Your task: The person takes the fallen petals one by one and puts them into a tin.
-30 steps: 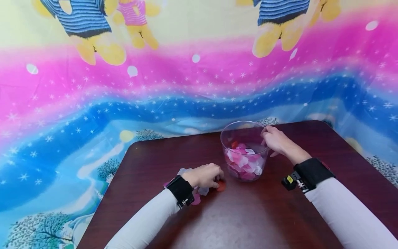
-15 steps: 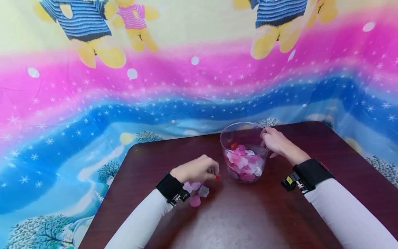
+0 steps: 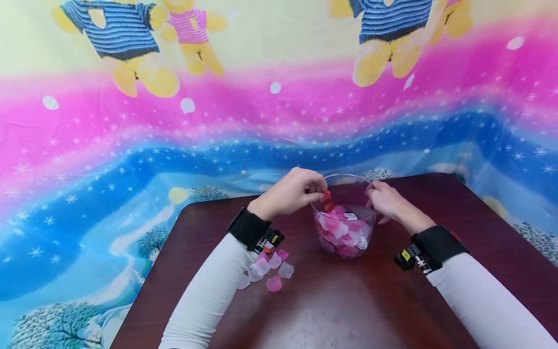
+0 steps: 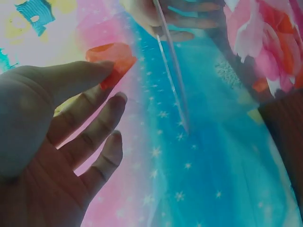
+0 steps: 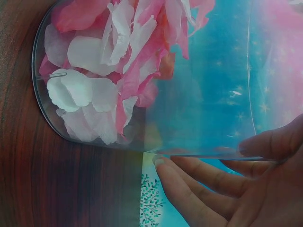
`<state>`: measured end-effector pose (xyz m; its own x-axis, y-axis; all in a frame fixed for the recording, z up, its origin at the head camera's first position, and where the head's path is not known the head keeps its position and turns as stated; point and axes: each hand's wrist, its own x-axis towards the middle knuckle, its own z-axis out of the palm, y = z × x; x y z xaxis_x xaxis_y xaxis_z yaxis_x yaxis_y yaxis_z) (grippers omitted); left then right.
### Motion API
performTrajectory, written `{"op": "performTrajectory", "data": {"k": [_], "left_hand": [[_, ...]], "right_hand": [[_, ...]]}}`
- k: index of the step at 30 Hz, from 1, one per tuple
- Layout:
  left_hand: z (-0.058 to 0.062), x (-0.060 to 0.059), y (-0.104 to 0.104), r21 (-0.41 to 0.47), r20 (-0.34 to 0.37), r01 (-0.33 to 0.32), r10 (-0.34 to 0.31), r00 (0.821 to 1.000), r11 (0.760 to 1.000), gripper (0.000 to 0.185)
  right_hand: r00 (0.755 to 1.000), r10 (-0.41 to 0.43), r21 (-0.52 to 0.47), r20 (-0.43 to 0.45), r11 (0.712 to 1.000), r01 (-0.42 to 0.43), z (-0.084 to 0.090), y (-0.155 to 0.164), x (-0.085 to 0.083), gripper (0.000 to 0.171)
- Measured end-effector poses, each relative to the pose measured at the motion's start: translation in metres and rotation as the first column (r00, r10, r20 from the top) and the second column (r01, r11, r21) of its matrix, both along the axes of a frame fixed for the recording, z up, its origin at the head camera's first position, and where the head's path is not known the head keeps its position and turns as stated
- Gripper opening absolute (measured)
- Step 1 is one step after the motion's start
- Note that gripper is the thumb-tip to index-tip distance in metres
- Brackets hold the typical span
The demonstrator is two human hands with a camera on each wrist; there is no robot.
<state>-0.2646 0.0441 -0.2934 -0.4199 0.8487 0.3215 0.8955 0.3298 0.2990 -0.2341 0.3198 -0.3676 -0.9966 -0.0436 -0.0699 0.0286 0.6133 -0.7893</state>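
Note:
Between thumb and index finger, my left hand (image 3: 294, 191) pinches a red petal (image 4: 116, 59) at the left rim of a clear plastic bucket (image 3: 366, 225). Its other fingers are spread in the left wrist view. Pink, white and red petals (image 3: 342, 230) fill the lower part of the bucket, which stands upright on the table. My right hand (image 3: 390, 199) grips the bucket's right wall, thumb on one side of the wall and fingers on the other, as the right wrist view shows (image 5: 203, 184).
Several loose pink, white and red petals (image 3: 261, 266) lie on the dark brown table (image 3: 348, 310), below my left wrist. A printed curtain (image 3: 244, 126) hangs behind the table's far edge. Each wrist wears a black strap with a small camera.
My left hand has picked up the red petal from the loose petals and carried it up and right to the bucket's rim. The right hand keeps its grip on the bucket.

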Motion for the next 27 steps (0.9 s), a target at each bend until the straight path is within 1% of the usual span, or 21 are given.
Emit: {"op": "performTrajectory", "data": {"k": [5,9,12,13,15,20,22,25,27], "left_hand": [[-0.008,-0.009,0.020,-0.063,-0.016,-0.044,0.043,0.999,0.997,0.009],[-0.017,-0.011,0.027,-0.121,-0.086,-0.082,0.072,0.994,0.989,0.015],[-0.020,-0.010,0.025,-0.139,-0.142,-0.114,0.094,0.985,0.984,0.022],[-0.022,-0.009,0.021,-0.135,-0.149,-0.122,0.101,0.984,0.983,0.024],[-0.023,-0.008,0.012,-0.113,-0.141,-0.127,0.111,0.984,0.985,0.025],[-0.024,-0.001,-0.021,0.002,-0.073,-0.108,0.108,0.991,0.994,0.022],[-0.027,0.001,-0.039,0.035,-0.045,-0.120,0.121,0.992,0.992,0.021],[-0.038,0.004,-0.065,0.067,0.011,-0.155,0.155,0.988,0.986,0.019],[-0.047,0.007,-0.082,0.079,0.063,-0.193,0.189,0.980,0.978,0.020]], "right_hand": [[1.000,-0.003,-0.005,-0.004,1.000,0.003,-0.002,-0.001,-0.001,0.041],[1.000,-0.003,-0.002,-0.007,1.000,0.003,-0.002,0.000,-0.001,0.041],[1.000,0.001,0.000,-0.002,1.000,-0.001,-0.001,0.000,0.000,0.042],[1.000,0.004,0.000,-0.001,1.000,-0.004,-0.001,-0.001,-0.001,0.042],[1.000,0.008,0.008,0.000,1.000,-0.008,-0.001,-0.002,-0.001,0.043],[1.000,0.009,0.016,-0.013,1.000,-0.009,-0.001,-0.005,-0.003,0.043],[1.000,0.005,0.015,-0.019,1.000,-0.005,-0.001,-0.006,-0.002,0.043],[1.000,-0.005,0.016,-0.023,1.000,0.005,-0.002,-0.005,-0.001,0.044],[1.000,-0.011,0.018,-0.024,1.000,0.012,-0.004,-0.003,0.000,0.044]]}}
